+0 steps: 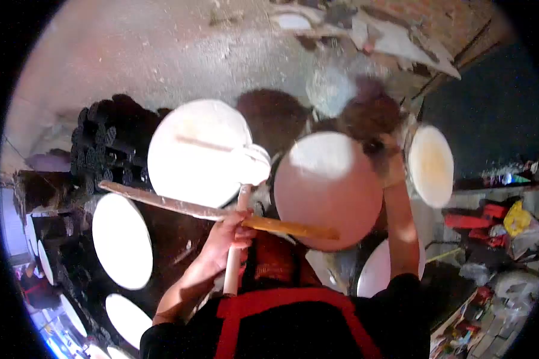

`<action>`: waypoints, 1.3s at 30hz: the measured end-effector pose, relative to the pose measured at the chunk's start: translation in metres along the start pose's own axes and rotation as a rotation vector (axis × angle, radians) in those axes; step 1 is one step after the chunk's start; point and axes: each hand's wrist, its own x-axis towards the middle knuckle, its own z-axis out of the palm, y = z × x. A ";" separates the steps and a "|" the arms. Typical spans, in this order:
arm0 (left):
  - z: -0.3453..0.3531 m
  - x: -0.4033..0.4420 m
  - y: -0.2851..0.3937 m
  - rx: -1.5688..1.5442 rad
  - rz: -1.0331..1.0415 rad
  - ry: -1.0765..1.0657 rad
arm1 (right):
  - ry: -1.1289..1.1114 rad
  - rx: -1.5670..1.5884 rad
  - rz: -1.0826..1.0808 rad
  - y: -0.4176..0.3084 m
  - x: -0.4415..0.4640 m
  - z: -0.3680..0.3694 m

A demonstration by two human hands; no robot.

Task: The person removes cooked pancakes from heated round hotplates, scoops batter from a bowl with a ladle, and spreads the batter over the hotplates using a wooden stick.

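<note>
Red straps (229, 329) lie closest to the camera, low in the frame over a black shirt (293, 335). Just above, near the centre, the left hand (233, 230) is clenched round two things at once: the pale handle of a ladle (253, 164) and a long stick (179, 206) crossing it. The ladle's head stands at the right edge of the white left tub (185, 170); the stick slants from the left of the frame across the lower edge of the middle tub (329, 197).

One fist for two tools is the weak point: if its hold eases to shift one, the other could slip. The ladle, so near the rim, could drip between the tubs, and the stick's right end could dip into the middle tub.

Right of centre, the right hand (392, 161) is beside a dark thing (374, 145); blur there means I cannot tell whether it grasps it. A careless swing of that arm could knock the right tub (431, 170). Farther out, a black stack (96, 140) stands at the left.
</note>
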 end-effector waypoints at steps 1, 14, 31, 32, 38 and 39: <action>-0.007 0.005 0.006 -0.020 0.007 0.012 | -0.086 -0.197 -0.052 -0.031 0.021 0.039; -0.053 0.028 0.066 -0.027 0.176 0.013 | 0.107 0.621 0.245 -0.077 0.211 0.247; 0.072 0.007 -0.150 0.454 -0.056 -0.223 | 0.026 -0.210 0.114 0.033 -0.356 0.007; 0.100 -0.012 -0.177 0.670 0.024 -0.122 | 0.058 -0.179 0.241 0.005 -0.394 -0.032; 0.193 -0.025 -0.318 0.998 0.198 -0.485 | 0.102 -0.768 0.029 -0.021 -0.558 -0.171; 0.211 -0.026 -0.335 1.409 0.452 -0.515 | 0.111 -1.107 -0.050 -0.018 -0.573 -0.189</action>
